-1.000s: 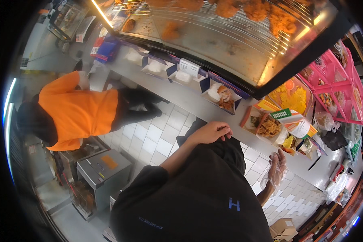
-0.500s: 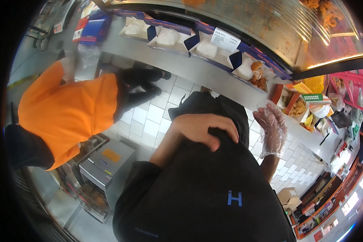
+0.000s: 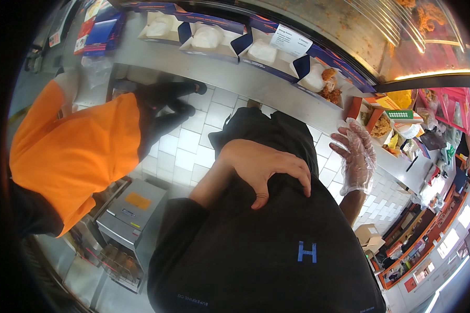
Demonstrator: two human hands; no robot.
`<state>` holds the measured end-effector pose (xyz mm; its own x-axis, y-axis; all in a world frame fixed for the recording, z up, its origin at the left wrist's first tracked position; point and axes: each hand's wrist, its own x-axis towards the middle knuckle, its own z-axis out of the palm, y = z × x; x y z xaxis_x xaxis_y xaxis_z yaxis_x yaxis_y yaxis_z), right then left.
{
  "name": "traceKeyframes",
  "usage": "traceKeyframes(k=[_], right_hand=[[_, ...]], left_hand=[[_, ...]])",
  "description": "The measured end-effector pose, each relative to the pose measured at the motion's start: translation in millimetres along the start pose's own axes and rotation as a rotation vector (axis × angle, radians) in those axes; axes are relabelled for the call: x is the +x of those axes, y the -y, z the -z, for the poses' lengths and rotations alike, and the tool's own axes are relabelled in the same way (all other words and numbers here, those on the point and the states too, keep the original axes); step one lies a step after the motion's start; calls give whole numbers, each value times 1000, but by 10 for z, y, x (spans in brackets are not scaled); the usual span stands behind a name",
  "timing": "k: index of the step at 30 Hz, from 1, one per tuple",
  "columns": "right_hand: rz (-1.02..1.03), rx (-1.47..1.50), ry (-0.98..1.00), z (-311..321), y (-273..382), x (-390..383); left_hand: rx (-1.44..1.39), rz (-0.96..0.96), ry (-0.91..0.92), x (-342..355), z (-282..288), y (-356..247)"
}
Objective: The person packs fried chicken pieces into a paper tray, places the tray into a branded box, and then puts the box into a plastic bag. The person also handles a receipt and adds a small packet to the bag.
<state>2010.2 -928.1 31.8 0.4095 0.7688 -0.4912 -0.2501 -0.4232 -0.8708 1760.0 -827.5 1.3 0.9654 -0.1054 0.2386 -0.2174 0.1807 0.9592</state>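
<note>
My bare left hand (image 3: 266,169) rests against my black top (image 3: 256,245), fingers curved but apart, holding nothing visible. My right hand (image 3: 355,156), in a clear plastic glove, is raised near the counter's edge with fingers spread and empty. Beyond it sits an orange box of fried food (image 3: 379,125) beside yellow packages. Along the steel counter (image 3: 230,78) stands a row of open blue-and-white boxes (image 3: 260,52) with white wrapped contents; the right one (image 3: 331,91) also holds fried chicken.
A co-worker in orange (image 3: 75,156) bends at the left, by a steel appliance (image 3: 133,208). A heated display case (image 3: 381,36) stands above the counter. A pink rack (image 3: 451,109) is at the right, a cardboard box (image 3: 369,237) lower right.
My right hand has risen toward the counter and spread its fingers. My left hand has shifted down onto my top, fingers loosened. The view has swung, showing less of the display case.
</note>
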Motion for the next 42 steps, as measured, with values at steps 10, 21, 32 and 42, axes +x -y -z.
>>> traceKeyframes(k=[10, 21, 32, 42], right_hand=[[29, 104, -1, 22, -132, 22], [10, 47, -41, 32, 79, 50], [403, -179, -312, 1168, 1110, 102], [691, -37, -349, 2297, 2045, 811]], left_hand=[[124, 263, -309, 55, -30, 93], [155, 567, -621, 18, 106, -53], [-58, 652, -832, 219, 323, -54], [59, 818, -966, 978, 263, -30]])
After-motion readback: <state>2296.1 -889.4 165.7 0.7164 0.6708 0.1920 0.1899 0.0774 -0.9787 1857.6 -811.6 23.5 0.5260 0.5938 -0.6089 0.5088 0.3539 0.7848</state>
